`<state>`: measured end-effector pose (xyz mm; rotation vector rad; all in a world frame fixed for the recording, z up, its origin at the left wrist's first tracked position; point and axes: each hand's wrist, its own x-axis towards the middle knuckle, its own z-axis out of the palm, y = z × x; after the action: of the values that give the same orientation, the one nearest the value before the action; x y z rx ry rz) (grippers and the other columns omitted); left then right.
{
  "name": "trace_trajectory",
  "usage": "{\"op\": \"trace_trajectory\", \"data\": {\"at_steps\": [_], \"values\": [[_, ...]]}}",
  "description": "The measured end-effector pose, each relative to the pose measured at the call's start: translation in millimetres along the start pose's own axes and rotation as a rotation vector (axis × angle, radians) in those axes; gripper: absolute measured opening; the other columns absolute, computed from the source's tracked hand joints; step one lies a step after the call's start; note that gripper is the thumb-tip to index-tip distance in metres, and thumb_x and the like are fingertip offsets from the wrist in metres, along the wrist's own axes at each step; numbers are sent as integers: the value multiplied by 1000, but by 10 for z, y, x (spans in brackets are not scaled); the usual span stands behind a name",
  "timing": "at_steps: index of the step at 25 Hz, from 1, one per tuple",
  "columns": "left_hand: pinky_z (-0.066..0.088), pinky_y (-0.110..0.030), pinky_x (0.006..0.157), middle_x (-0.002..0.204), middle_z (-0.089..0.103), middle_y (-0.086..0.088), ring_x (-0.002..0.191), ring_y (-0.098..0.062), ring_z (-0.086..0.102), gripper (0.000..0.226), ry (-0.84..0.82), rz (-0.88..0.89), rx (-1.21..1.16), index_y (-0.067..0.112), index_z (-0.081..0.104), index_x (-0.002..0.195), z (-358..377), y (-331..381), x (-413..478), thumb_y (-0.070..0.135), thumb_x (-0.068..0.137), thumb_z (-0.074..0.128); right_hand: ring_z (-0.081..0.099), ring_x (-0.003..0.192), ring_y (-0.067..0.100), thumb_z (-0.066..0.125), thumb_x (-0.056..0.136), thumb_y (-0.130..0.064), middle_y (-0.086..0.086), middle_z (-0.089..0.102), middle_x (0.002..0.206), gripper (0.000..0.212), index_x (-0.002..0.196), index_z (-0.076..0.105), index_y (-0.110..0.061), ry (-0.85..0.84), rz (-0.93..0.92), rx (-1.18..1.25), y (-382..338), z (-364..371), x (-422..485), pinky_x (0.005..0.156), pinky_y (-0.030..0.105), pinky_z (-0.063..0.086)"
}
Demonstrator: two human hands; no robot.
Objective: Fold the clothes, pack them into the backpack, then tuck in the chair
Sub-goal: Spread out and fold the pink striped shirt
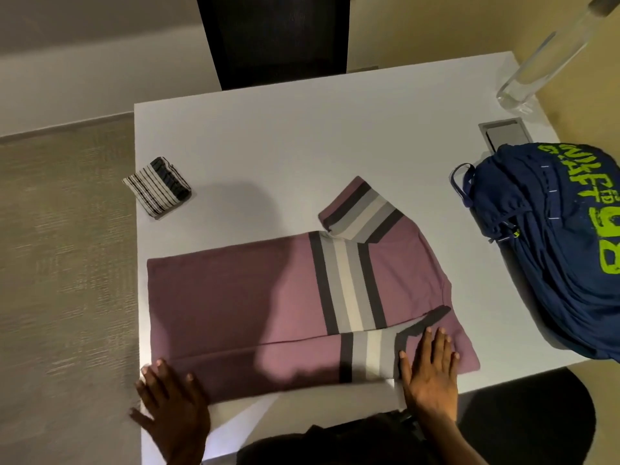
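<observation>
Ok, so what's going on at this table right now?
A person is folding a mauve striped T-shirt spread on the white table. The left grip lies flat at its near left corner; the right grip presses flat on the folded-in side. A small striped garment sits folded at the left edge. The blue backpack lies on the right.

1. Warm, fairly dim indoor light filled the room, and the white worktop (302, 135) was the brightest surface.
2. A broad, soft shadow fell across the middle of the purple T-shirt (214, 297) and onto the worktop beyond it, so the light came from above and behind the person.
3. The left grip (171, 411) was smeared by motion blur.
4. Wide-angle distortion stretched and tilted the glass bottle (543, 52) in the top right corner.
5. Fine detail was soft throughout.
</observation>
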<state>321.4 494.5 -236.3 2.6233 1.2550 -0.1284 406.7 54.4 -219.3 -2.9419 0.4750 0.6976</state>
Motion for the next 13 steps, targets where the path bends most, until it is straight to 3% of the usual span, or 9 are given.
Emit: {"op": "trace_trajectory", "data": {"at_steps": [2,6,10,13], "values": [[15,-71,119,170,18,-19,155,-40,22,69,11,120,21,11,13,165,-4,169,64,42,105,26,-23,157,26,1,100,-67,10,-20,170,82,164,-10,-17,32,22,31,-119,-132,9,129,52,-2],[12,-67,121,171,18,-18,157,-38,21,69,-140,390,-56,8,18,164,52,1245,273,38,103,31,-16,159,24,9,104,-64,7,-16,171,77,164,-10,-19,105,-175,70,-602,-536,473,128,52,-8],[1,-60,127,174,2,-12,161,-29,4,68,-162,606,-59,13,4,166,93,2501,356,41,108,27,-9,160,27,12,107,-59,11,-9,172,74,165,-3,-15,202,-290,8,-1185,-915,1255,129,53,0],[3,-50,130,174,6,-9,161,-26,5,64,-231,670,-148,17,11,166,114,3302,445,37,110,34,2,160,28,14,108,-51,13,2,172,71,164,6,-8,240,-374,-15,-1534,-1132,1728,129,52,4]]}}
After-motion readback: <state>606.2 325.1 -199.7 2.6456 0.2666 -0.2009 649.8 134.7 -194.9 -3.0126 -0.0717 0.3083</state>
